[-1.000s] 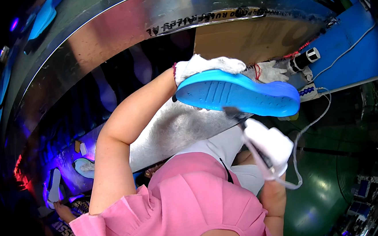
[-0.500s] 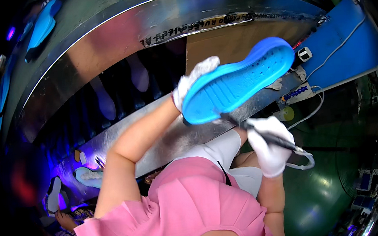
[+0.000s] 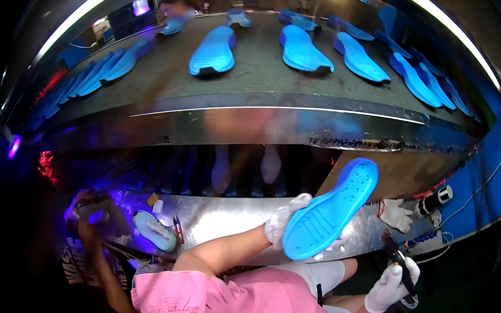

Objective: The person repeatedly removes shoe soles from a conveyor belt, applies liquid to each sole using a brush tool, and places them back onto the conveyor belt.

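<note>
My left hand [image 3: 286, 219], in a white knit glove, grips a bright blue shoe sole [image 3: 331, 213] by its left edge. The sole's inner side faces up, with ridges at the near end and small holes at the far end. My white-gloved right hand [image 3: 393, 285] is closed around a black-handled brush [image 3: 402, 268]. Its dark bristles point up and away, to the right of the sole and apart from it. A thin clear tube trails from the handle's lower end.
Ahead, a dark conveyor belt [image 3: 162, 84] carries several blue soles [image 3: 304, 49]. A metal ledge [image 3: 208, 216] below holds a loose white glove [image 3: 395, 214], a white-and-black cylinder [image 3: 435, 201], red-handled snips [image 3: 178, 230] and a pale sole [image 3: 154, 230]. A co-worker's arm [image 3: 103, 262] is at left.
The brush has left the sole's near edge and moved off to the right with my right hand. My left hand still holds the sole. The view has tilted up, showing more of the belt.
</note>
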A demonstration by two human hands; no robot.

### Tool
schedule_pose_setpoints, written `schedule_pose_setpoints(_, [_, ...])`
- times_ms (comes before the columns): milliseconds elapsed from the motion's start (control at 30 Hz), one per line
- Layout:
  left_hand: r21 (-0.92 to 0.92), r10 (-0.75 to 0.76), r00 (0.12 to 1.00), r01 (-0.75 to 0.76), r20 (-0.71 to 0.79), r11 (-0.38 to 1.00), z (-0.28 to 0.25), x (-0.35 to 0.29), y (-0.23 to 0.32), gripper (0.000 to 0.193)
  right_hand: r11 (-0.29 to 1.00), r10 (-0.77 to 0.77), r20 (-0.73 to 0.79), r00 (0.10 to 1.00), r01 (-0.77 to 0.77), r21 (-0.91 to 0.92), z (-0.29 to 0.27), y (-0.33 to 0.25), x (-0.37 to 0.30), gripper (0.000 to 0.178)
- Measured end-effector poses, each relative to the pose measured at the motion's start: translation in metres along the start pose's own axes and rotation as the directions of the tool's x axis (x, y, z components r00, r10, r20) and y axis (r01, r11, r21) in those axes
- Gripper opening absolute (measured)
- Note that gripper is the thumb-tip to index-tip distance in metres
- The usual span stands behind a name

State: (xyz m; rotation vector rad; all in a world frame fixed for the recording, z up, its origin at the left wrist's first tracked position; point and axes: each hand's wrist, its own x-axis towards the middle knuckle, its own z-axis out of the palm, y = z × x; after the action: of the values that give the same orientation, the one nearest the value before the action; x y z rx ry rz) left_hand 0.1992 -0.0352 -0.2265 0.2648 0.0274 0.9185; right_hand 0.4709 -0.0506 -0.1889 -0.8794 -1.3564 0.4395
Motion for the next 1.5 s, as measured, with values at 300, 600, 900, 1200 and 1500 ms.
schedule_pose_setpoints(300, [0.391, 0.416, 0.889, -0.457, 0.190, 0.799, 0.110, -0.091, 0.055, 0.113, 0.990, 0.041, 0.006, 0.999, -0.041, 0.135, -0.002, 0.023, -0.009, 0.026])
schedule_pose_setpoints(600, [-0.799, 0.861, 0.477, 0.580, 0.176, -0.158, 0.239, -0.113, 0.275, 0.082, 0.963, 0.131, 0.131, 0.983, -0.158, 0.220, 0.019, 0.013, -0.013, 0.025])
schedule_pose_setpoints(900, [-0.144, 0.969, -0.063, 0.985, 0.240, 0.100, 0.205, -0.215, 0.292, 0.033, 0.950, 0.202, 0.190, 0.961, -0.240, 0.200, 0.007, 0.028, -0.021, 0.030])
schedule_pose_setpoints(1200, [-0.254, 0.889, -0.065, 0.947, 0.453, 0.199, 0.165, -0.280, 0.298, 0.024, 0.927, 0.224, 0.210, 0.952, -0.275, 0.255, 0.020, 0.010, -0.020, 0.031])
schedule_pose_setpoints(1500, [0.339, 0.711, 0.172, 0.787, 0.682, -0.516, 0.159, -0.263, 0.248, 0.018, 0.927, 0.258, 0.203, 0.945, -0.301, 0.223, 0.022, 0.012, -0.025, 0.029])
